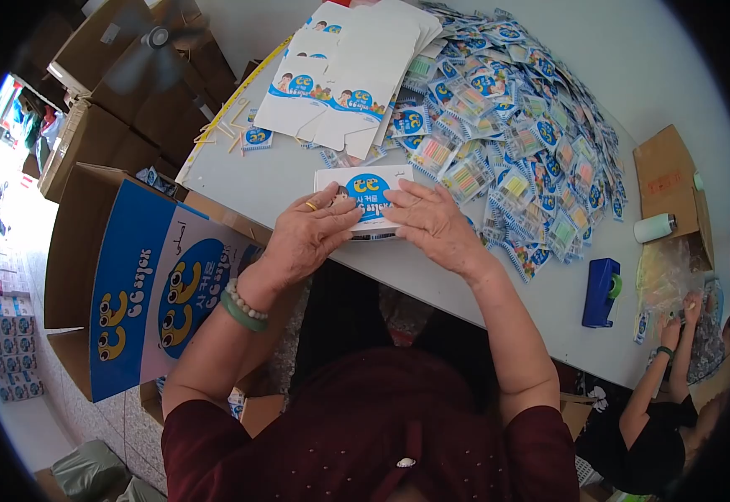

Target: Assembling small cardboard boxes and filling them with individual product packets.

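A small white carton [373, 186] with a blue oval print lies at the near edge of the white table, right in front of me. My left hand [306, 234], with a ring and bracelets on it, holds the carton's left side, fingers stretched across its top. From the other side my right hand [438, 227] grips the carton, its fingertips on the printed face. Both thumbs are mostly hidden. Just beyond lies a stack of flattened printed cartons [344, 63]. To its right rises a big heap of small clear packets [507, 125] with coloured sticks inside.
On my left stands a large open blue-and-white printed box [143, 293]. Loose yellow sticks [233, 125] lie by the table's left edge. Right of me are a blue tape dispenser [602, 293] and a thread spool [655, 227]. Another person's hands [681, 322] handle clear plastic at the far right.
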`<state>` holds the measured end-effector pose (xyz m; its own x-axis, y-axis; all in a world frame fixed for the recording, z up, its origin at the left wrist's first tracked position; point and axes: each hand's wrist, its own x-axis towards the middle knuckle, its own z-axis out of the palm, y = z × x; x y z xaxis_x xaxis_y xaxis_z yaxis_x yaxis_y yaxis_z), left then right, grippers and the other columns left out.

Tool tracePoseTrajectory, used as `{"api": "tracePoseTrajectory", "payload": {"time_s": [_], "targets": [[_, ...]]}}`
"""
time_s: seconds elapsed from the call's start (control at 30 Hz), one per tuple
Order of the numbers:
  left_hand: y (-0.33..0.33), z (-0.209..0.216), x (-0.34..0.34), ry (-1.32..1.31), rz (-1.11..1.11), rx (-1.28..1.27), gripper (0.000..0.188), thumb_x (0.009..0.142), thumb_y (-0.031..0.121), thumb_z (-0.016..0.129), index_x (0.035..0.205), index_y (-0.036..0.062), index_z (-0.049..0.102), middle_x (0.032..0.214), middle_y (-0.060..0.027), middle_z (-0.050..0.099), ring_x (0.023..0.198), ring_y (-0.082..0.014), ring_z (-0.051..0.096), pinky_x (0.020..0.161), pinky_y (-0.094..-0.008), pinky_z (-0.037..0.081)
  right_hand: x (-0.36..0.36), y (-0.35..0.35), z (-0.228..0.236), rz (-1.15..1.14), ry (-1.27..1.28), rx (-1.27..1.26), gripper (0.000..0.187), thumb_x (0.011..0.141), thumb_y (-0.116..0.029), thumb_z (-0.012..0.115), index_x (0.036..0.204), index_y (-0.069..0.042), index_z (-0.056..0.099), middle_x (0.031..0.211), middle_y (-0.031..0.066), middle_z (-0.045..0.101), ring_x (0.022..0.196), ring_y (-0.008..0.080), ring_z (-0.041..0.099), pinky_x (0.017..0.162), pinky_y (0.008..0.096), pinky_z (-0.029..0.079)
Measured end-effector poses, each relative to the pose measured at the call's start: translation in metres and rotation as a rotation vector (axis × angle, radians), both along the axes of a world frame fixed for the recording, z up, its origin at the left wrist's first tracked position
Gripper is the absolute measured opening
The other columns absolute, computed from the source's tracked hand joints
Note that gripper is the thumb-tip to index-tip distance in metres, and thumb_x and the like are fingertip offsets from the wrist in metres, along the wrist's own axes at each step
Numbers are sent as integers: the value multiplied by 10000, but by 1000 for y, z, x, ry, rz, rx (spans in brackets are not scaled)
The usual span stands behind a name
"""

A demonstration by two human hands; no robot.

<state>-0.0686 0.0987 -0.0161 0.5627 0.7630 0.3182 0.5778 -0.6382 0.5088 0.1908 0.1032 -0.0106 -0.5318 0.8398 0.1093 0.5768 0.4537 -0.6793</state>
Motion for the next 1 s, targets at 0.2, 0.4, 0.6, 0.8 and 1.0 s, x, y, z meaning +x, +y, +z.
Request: {"api": "tracePoseTrajectory", "payload": {"time_s": [0.2, 0.4, 0.6, 0.8, 1.0], "targets": [[-2, -1, 0, -10, 2, 8, 350, 806, 189, 697, 1148, 120, 667, 1214, -77, 628, 1265, -340, 478, 1028, -426, 397, 4, 1, -1, 48, 60, -11, 307, 830, -141, 642, 1134, -152, 680, 1332, 18, 561, 1345, 210, 383, 1107, 495, 201], [-22, -12, 20, 228, 80, 345, 412, 787, 164, 685, 1182, 85, 598, 1200, -99, 605, 1206, -359, 521, 1021, -471, 406, -4, -22, -9, -3, -232, 421, 351, 830, -72, 611, 1174, -143, 619, 1283, 19, 584, 1308, 243, 434, 1082, 513, 260], [-27, -25, 23, 228, 170, 481, 397, 810, 139, 653, 1190, 58, 574, 1206, -121, 597, 1202, -368, 521, 1025, -488, 403, -15, -31, -14, -114, -217, 460, 336, 842, -52, 567, 1168, -120, 614, 1268, 37, 590, 1269, 245, 478, 1074, 493, 284], [-31, -21, 24, 220, 187, 434, 418, 791, 123, 676, 1192, 65, 576, 1215, -118, 599, 1211, -362, 515, 1022, -488, 404, -14, -32, -15, -173, -176, 558, 323, 813, -35, 570, 1126, -88, 633, 1220, 56, 608, 1210, 263, 526, 1038, 458, 353], [-28, -18, 29, 189, 196, 432, 446, 746, 142, 725, 1167, 73, 596, 1191, -114, 616, 1190, -365, 533, 1009, -482, 415, -23, -34, -18, -196, -179, 681, 261, 794, -33, 581, 1050, -20, 632, 1143, 97, 628, 1156, 282, 558, 987, 428, 420]]}}
